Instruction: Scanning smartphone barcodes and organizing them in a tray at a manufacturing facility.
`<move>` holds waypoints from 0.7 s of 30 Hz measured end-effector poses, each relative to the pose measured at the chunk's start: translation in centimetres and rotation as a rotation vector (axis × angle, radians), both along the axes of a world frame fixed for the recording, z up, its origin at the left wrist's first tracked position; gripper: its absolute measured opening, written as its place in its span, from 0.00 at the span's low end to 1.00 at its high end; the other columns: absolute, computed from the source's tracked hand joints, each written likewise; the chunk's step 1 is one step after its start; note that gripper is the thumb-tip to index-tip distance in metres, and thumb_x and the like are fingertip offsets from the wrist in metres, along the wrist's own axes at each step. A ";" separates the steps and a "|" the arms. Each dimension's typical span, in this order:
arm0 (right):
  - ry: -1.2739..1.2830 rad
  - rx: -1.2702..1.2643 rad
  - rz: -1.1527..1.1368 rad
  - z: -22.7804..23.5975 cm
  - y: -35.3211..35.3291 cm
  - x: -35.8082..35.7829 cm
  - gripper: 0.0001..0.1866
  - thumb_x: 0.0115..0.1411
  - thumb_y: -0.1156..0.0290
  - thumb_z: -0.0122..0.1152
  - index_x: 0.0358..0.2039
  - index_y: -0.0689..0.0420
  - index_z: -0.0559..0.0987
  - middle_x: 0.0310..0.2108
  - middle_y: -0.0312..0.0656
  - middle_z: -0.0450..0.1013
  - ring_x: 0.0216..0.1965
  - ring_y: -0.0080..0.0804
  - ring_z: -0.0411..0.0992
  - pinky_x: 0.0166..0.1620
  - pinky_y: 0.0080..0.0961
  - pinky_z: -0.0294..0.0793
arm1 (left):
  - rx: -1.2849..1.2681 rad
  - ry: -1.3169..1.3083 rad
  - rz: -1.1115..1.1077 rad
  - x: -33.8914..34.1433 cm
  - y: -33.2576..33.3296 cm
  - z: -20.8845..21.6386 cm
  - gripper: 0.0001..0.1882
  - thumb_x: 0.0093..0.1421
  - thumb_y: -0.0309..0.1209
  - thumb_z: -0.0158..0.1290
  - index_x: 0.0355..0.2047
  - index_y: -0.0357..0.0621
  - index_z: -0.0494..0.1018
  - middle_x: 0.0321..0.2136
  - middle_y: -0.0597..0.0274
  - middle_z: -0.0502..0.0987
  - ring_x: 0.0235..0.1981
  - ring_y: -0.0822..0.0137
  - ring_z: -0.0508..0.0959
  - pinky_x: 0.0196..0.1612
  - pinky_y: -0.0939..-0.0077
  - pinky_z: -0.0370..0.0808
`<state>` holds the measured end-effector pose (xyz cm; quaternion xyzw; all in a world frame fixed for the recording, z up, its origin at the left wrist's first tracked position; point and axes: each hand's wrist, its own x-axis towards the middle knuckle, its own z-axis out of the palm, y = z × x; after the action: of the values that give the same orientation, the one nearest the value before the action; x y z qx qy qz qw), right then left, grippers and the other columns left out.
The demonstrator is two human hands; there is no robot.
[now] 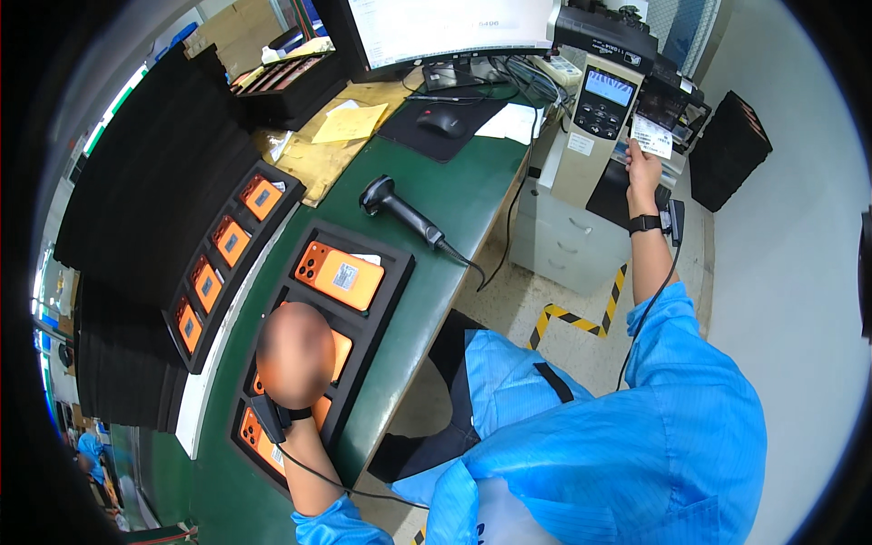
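Bright, fairly even light covered the smooth green tabletop (pixel 490 186), with a pale sheen along the edge facing the person. Beyond the tabletop's far end, the wide black-framed monitor (pixel 454 23) glowed mostly white. Left of the tabletop, the tall black stacked trays (pixel 154 173) stayed dark, showing little detail. Above the tabletop, a soft oval blur hid the person's bare left hand (pixel 295 356). Fisheye distortion bent the tabletop's straight edges, and black vignetting closed the corners.
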<state>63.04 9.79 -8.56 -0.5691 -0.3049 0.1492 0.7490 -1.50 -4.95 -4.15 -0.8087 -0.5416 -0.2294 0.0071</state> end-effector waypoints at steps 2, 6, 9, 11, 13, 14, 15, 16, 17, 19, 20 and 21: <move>-0.082 -0.042 -0.048 -0.9 -0.2 1.7 0.14 0.58 0.62 0.64 0.30 0.62 0.82 0.23 0.34 0.76 0.21 0.18 0.68 0.25 0.17 0.65 | -0.020 -0.011 -0.001 0.2 0.1 0.0 0.06 0.50 0.26 0.56 0.29 0.39 0.75 0.37 0.54 0.76 0.46 0.52 0.73 0.54 0.58 0.67; -0.319 -0.110 -0.145 -1.7 -0.4 3.8 0.17 0.58 0.59 0.63 0.30 0.63 0.83 0.24 0.39 0.79 0.25 0.22 0.75 0.30 0.22 0.70 | -0.005 -0.004 -0.003 0.4 -0.2 0.1 0.06 0.50 0.26 0.56 0.30 0.39 0.75 0.37 0.55 0.77 0.46 0.52 0.73 0.54 0.58 0.67; -0.540 -0.318 -0.248 -2.4 -0.2 3.2 0.21 0.59 0.53 0.58 0.29 0.61 0.83 0.26 0.47 0.80 0.29 0.40 0.78 0.35 0.31 0.73 | -0.027 0.000 0.018 -0.7 -0.7 -0.5 0.06 0.51 0.27 0.56 0.30 0.39 0.75 0.37 0.55 0.76 0.47 0.52 0.73 0.55 0.58 0.67; -0.747 -0.504 -0.404 -4.5 -1.3 5.2 0.21 0.58 0.54 0.60 0.32 0.62 0.83 0.27 0.50 0.79 0.30 0.44 0.78 0.36 0.33 0.72 | -0.003 0.014 -0.020 -1.1 -0.4 -0.6 0.08 0.52 0.29 0.56 0.31 0.39 0.75 0.37 0.54 0.76 0.47 0.52 0.73 0.55 0.58 0.67; -0.619 -0.317 -0.175 -3.6 -4.5 1.6 0.16 0.62 0.62 0.58 0.37 0.64 0.81 0.30 0.42 0.80 0.31 0.30 0.76 0.35 0.28 0.72 | 0.067 0.028 -0.012 -1.2 -0.4 -0.2 0.09 0.53 0.31 0.56 0.32 0.39 0.74 0.37 0.54 0.75 0.46 0.52 0.72 0.55 0.58 0.67; -0.552 -0.198 -0.116 -3.9 -5.7 1.8 0.14 0.64 0.65 0.56 0.40 0.63 0.81 0.29 0.38 0.78 0.29 0.25 0.74 0.34 0.24 0.71 | 0.125 0.021 -0.028 -0.4 0.6 -0.3 0.10 0.53 0.32 0.57 0.32 0.39 0.74 0.36 0.54 0.75 0.45 0.52 0.72 0.54 0.58 0.67; -0.462 -0.189 0.004 -4.2 -6.3 1.5 0.14 0.66 0.66 0.54 0.41 0.63 0.80 0.28 0.36 0.76 0.27 0.20 0.70 0.33 0.19 0.70 | 0.139 -0.001 -0.034 0.2 1.3 0.0 0.10 0.53 0.33 0.57 0.31 0.40 0.74 0.35 0.54 0.75 0.44 0.53 0.72 0.53 0.59 0.67; -0.335 -0.137 0.187 -3.3 -6.8 -2.8 0.14 0.67 0.65 0.52 0.41 0.63 0.79 0.27 0.34 0.74 0.25 0.16 0.66 0.30 0.14 0.66 | 0.152 -0.018 -0.039 0.1 1.4 0.5 0.10 0.54 0.34 0.57 0.30 0.40 0.74 0.34 0.55 0.75 0.43 0.53 0.72 0.51 0.59 0.68; -0.349 -0.111 0.317 -2.5 -6.6 -8.0 0.14 0.68 0.65 0.51 0.41 0.63 0.78 0.27 0.33 0.73 0.25 0.15 0.65 0.29 0.14 0.65 | 0.186 -0.005 -0.012 0.1 1.6 0.8 0.09 0.54 0.34 0.57 0.28 0.40 0.75 0.32 0.55 0.75 0.42 0.54 0.72 0.50 0.60 0.68; -0.345 -0.099 0.674 -0.1 -7.6 -19.7 0.13 0.68 0.65 0.51 0.40 0.62 0.78 0.27 0.31 0.72 0.25 0.14 0.63 0.28 0.14 0.63 | 0.255 -0.010 0.041 -0.8 0.6 1.4 0.10 0.54 0.34 0.57 0.24 0.40 0.75 0.29 0.57 0.75 0.40 0.55 0.73 0.49 0.62 0.68; -0.333 -0.105 0.887 1.6 -8.0 -25.2 0.13 0.68 0.65 0.51 0.41 0.61 0.78 0.27 0.31 0.71 0.25 0.14 0.63 0.28 0.14 0.63 | 0.302 -0.038 0.056 -1.4 0.3 1.4 0.11 0.54 0.34 0.57 0.22 0.40 0.75 0.27 0.57 0.75 0.39 0.56 0.73 0.48 0.62 0.68; -0.365 -0.207 1.110 2.2 -8.1 -29.3 0.12 0.67 0.65 0.53 0.39 0.61 0.79 0.26 0.31 0.72 0.26 0.15 0.64 0.29 0.15 0.64 | 0.282 -0.066 0.078 -2.1 -0.6 1.6 0.11 0.56 0.33 0.55 0.22 0.38 0.73 0.28 0.58 0.74 0.40 0.55 0.72 0.48 0.62 0.67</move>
<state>33.72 1.74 -6.33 -0.4110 -0.6648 0.4472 0.4349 -3.65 -5.55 -2.59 -0.7699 -0.5352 -0.3292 0.1115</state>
